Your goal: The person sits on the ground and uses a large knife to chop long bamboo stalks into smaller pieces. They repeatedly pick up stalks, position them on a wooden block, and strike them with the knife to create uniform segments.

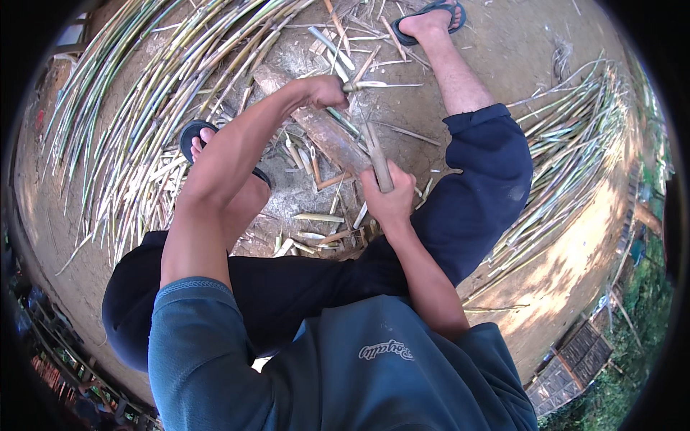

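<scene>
My left hand (pixel 327 92) is closed around a pale stalk (pixel 363 85), whose cut end sticks out to the right and thins to a sliver. Lower and to the right, my right hand (pixel 389 192) grips a knife by its wooden handle (pixel 379 159). The knife's narrow blade points away from me, up toward the stalk, and its exact outline is hard to make out. Beneath both hands lies a thick wooden log (pixel 329 138), running slantwise from far left to near right.
Long green-brown stalks (pixel 144 108) spread over the ground at the left. Another pile of stalks (pixel 575 151) lies at the right. Cut pieces (pixel 316 217) litter the soil around the log. My sandalled feet (pixel 431 21) flank the log. A woven bamboo panel (pixel 571 370) stands at the lower right.
</scene>
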A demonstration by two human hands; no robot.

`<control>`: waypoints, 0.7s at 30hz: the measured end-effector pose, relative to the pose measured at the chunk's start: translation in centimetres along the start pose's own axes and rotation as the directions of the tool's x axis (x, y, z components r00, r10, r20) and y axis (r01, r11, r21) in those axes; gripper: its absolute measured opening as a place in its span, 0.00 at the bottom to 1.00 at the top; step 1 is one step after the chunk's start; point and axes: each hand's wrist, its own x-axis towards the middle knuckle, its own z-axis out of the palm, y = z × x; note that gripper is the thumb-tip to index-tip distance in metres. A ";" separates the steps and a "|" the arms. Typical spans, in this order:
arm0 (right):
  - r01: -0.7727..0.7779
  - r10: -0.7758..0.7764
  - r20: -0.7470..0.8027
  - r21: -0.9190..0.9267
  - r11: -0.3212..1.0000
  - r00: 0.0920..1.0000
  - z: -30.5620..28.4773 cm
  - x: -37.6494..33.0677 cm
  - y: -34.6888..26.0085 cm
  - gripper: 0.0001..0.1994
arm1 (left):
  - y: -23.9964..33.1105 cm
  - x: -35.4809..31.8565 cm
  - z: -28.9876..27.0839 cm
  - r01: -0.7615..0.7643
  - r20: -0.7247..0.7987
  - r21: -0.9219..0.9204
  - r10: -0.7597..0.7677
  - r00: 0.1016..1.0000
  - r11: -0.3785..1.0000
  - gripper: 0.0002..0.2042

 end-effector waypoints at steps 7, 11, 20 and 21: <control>-0.076 0.079 -0.021 0.119 0.990 0.997 -3.5 -7.7 0.0 0.05 | 0.4 -0.8 1.1 -0.031 0.093 0.035 0.028 0.995 0.999 0.12; 0.010 -0.006 -0.056 0.082 0.997 0.998 -0.3 -1.9 1.2 0.07 | 0.8 -0.7 -0.4 0.010 0.124 -0.050 -0.004 0.992 0.999 0.11; -0.089 0.101 -0.088 0.127 0.988 0.991 -0.5 -3.3 1.1 0.08 | -0.2 0.1 3.0 -0.076 0.240 0.088 0.053 0.969 0.993 0.13; -0.065 0.083 -0.111 0.162 0.985 0.990 0.0 -2.2 0.8 0.08 | -0.1 0.1 2.2 -0.090 0.159 0.116 0.071 0.985 0.989 0.15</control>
